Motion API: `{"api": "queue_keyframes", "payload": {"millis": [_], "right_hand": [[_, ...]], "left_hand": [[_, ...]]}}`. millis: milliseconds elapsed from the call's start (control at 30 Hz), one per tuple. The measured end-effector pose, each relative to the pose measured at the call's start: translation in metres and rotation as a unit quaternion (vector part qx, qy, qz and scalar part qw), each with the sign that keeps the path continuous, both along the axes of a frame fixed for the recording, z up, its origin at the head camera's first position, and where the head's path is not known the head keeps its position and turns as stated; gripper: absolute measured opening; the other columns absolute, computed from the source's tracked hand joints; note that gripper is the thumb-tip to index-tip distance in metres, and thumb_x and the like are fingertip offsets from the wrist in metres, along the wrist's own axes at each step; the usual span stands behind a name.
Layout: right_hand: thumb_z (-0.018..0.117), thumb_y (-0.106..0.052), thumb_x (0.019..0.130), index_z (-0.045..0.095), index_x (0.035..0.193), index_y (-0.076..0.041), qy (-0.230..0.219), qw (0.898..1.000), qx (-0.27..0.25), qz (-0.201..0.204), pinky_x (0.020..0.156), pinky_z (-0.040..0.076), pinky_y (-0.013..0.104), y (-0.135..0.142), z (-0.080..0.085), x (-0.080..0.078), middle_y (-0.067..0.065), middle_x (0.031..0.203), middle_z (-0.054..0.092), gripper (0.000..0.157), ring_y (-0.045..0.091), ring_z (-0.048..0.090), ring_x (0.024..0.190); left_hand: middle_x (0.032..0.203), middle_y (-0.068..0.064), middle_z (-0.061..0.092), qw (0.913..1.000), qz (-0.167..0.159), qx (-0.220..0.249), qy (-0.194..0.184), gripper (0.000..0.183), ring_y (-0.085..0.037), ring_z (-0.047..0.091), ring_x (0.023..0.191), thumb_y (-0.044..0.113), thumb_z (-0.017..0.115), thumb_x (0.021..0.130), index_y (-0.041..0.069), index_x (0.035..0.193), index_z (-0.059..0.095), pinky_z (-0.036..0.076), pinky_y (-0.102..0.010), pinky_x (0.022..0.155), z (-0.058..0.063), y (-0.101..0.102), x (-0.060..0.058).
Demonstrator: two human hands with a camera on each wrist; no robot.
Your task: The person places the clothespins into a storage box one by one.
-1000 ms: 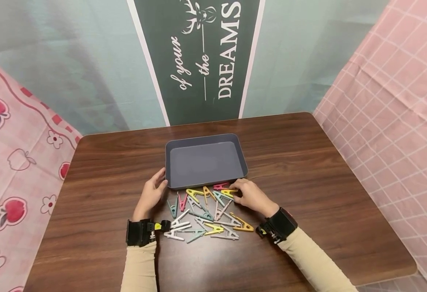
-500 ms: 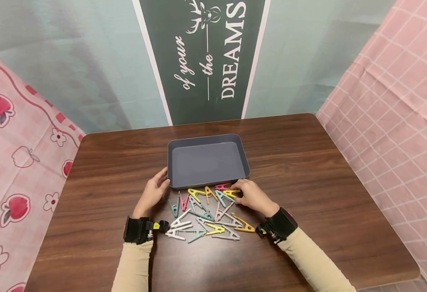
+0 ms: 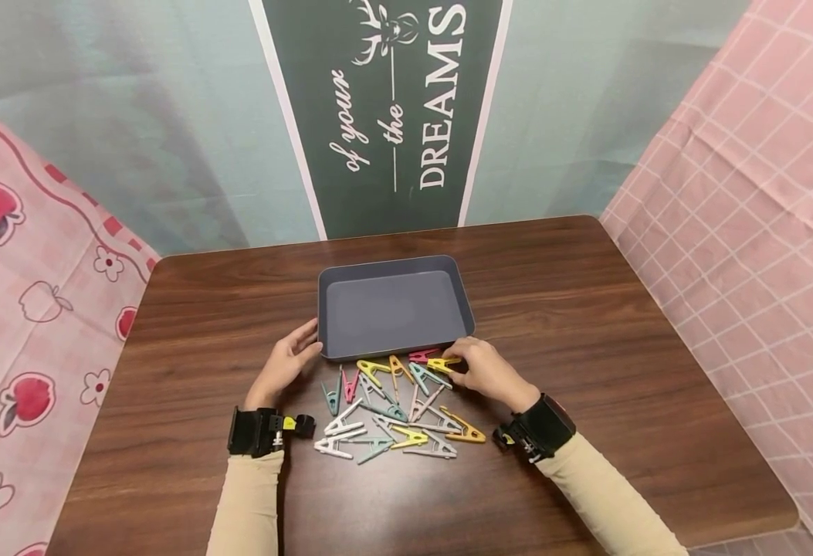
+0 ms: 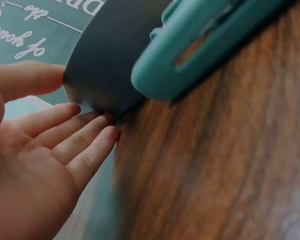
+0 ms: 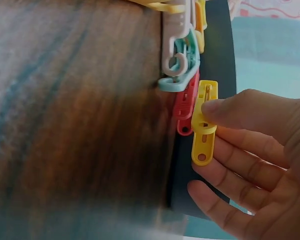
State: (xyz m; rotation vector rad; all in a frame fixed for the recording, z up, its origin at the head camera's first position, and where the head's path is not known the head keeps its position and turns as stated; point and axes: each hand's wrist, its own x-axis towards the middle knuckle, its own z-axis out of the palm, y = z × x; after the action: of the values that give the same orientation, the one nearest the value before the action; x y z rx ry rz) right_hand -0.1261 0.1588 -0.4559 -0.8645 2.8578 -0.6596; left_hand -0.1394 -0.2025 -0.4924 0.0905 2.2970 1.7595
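A dark grey rectangular tray (image 3: 392, 309) lies on the wooden table. My left hand (image 3: 288, 369) is at its near left corner; in the left wrist view the fingers (image 4: 92, 152) are straight, with tips against the tray wall (image 4: 107, 55). My right hand (image 3: 491, 372) pinches a yellow clothespin (image 5: 205, 120) between thumb and fingers, just off the tray's near right corner. Beside that clothespin lie a red clothespin (image 3: 422, 356) and a light teal one (image 3: 425, 377). A teal clothespin (image 4: 165, 70) looms close to the left wrist camera.
Several clothespins in white, grey, teal, pink, yellow and orange spread over the table in front of the tray, including a white clothespin (image 3: 337, 444) and an orange clothespin (image 3: 465, 426). Wood table top (image 3: 608, 371) extends to both sides. Cloth curtains (image 3: 559, 116) hang behind.
My right hand has lifted the yellow clothespin slightly away from the light teal one, toward the tray. The left hand stays at the tray corner; its wrist has shifted slightly left.
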Motion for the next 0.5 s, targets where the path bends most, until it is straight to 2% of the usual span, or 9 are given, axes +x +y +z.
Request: {"api": "queue_keyframes", "payload": {"millis": [100, 200, 300, 433, 500], "right_hand": [[0.076, -0.01, 0.08, 0.071, 0.102, -0.004, 0.003, 1.0, -0.003, -0.001, 0.078, 0.056, 0.037, 0.0, 0.002, 0.0, 0.009, 0.095, 0.07, 0.024, 0.023, 0.065, 0.09], [0.076, -0.01, 0.08, 0.071, 0.103, -0.004, 0.004, 1.0, -0.01, -0.002, 0.078, 0.056, 0.038, 0.0, 0.006, 0.0, 0.01, 0.095, 0.07, 0.024, 0.023, 0.065, 0.09], [0.075, -0.01, 0.08, 0.071, 0.103, -0.004, 0.009, 1.0, -0.018, -0.001, 0.078, 0.056, 0.038, -0.001, 0.01, -0.001, 0.01, 0.095, 0.069, 0.024, 0.023, 0.064, 0.09], [0.075, -0.009, 0.08, 0.071, 0.102, -0.003, 0.024, 0.999, -0.03, 0.002, 0.075, 0.055, 0.037, -0.002, 0.015, -0.003, 0.01, 0.094, 0.069, 0.023, 0.022, 0.063, 0.087], [0.075, -0.009, 0.08, 0.071, 0.102, -0.004, 0.034, 0.999, -0.037, 0.001, 0.075, 0.055, 0.036, -0.003, 0.017, -0.006, 0.009, 0.094, 0.069, 0.023, 0.022, 0.063, 0.086]], "left_hand": [[0.155, -0.024, 0.032, 0.9999, -0.007, 0.01, -0.003, 0.059, -0.038, 0.037, 0.141, 0.011, 0.053, 0.098, -0.002, 0.15, 0.028, 0.038, -0.003, 0.097, -0.002, -0.002, -0.004], [0.154, -0.025, 0.034, 0.9999, -0.015, 0.003, -0.005, 0.058, -0.039, 0.039, 0.14, 0.011, 0.054, 0.098, -0.002, 0.149, 0.03, 0.038, -0.001, 0.094, -0.001, -0.004, -0.009], [0.153, -0.024, 0.035, 0.9995, -0.024, -0.019, -0.006, 0.058, -0.038, 0.041, 0.139, 0.013, 0.054, 0.098, -0.002, 0.149, 0.031, 0.041, -0.014, 0.103, 0.002, -0.006, -0.012], [0.154, -0.024, 0.033, 0.9981, -0.042, -0.044, -0.008, 0.058, -0.039, 0.04, 0.14, 0.015, 0.052, 0.099, -0.001, 0.15, 0.029, 0.035, -0.041, 0.114, 0.006, -0.008, -0.014], [0.155, -0.025, 0.032, 0.9979, -0.049, -0.043, -0.008, 0.058, -0.039, 0.038, 0.14, 0.014, 0.051, 0.1, -0.002, 0.15, 0.027, 0.033, -0.046, 0.114, 0.007, -0.009, -0.014]]}}
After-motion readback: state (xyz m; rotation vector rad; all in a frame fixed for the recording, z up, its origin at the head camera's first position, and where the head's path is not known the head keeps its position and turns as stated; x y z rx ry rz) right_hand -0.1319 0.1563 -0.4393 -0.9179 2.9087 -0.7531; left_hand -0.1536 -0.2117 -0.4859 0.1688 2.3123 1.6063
